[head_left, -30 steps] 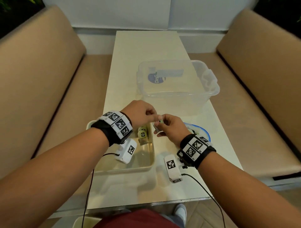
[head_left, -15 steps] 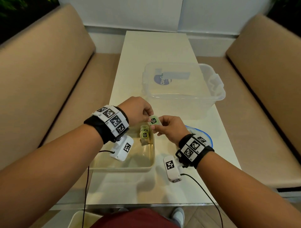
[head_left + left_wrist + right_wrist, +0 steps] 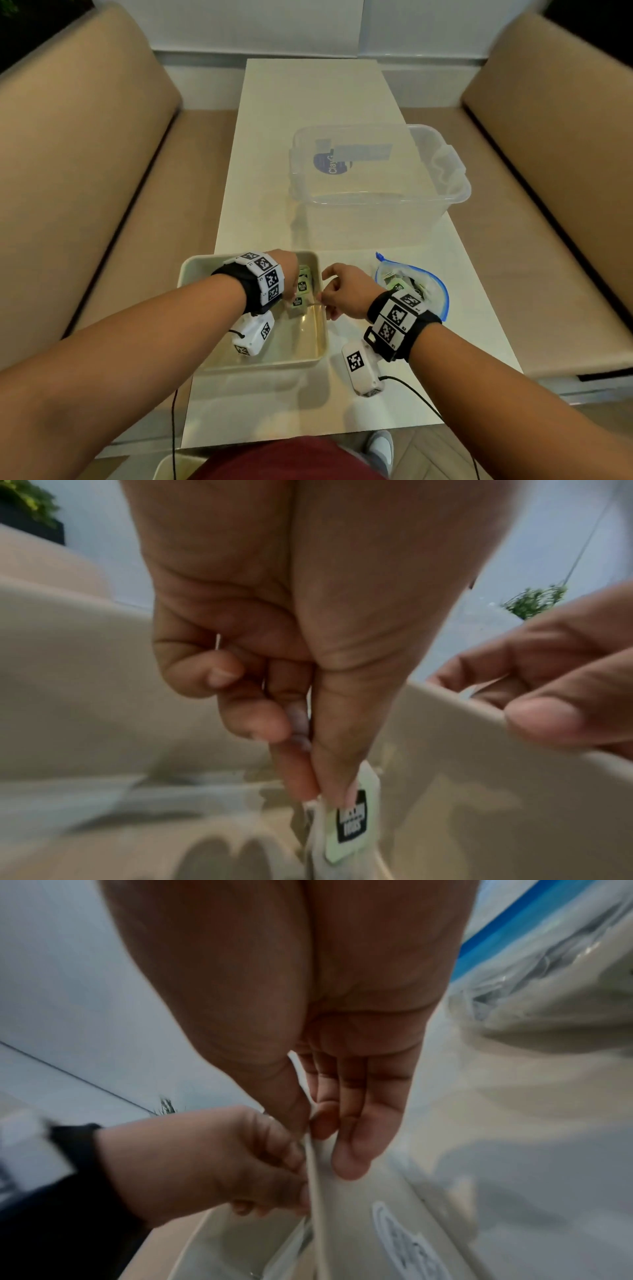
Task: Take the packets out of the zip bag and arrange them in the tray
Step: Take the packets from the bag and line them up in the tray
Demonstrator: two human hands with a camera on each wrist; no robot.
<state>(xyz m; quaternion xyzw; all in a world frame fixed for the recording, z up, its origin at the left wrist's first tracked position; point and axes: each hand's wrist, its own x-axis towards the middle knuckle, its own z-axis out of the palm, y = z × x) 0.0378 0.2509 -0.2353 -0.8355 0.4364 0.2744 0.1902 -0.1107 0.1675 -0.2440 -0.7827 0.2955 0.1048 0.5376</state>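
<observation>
A beige tray (image 3: 260,365) sits at the table's near left. Two small pale-green packets (image 3: 303,283) with black labels stand along its right side. My left hand (image 3: 294,297) is down inside the tray, where thumb and forefinger pinch the top of another such packet (image 3: 352,829). My right hand (image 3: 325,301) is just right of it and pinches the tray's thin right rim (image 3: 316,1191) between thumb and forefinger. The clear zip bag (image 3: 435,294) with a blue zip lies to the right of the tray, partly behind my right wrist. More packets (image 3: 397,284) show inside it.
A large clear plastic tub (image 3: 376,178) stands on the table beyond the tray and bag. The white table (image 3: 308,102) is narrow, with tan cushioned benches on both sides. Wrist-camera cables hang off the near edge.
The packet passed from my right hand to my left, which lowered it into the tray. My right hand dropped to the tray's right rim. The head view tilted down.
</observation>
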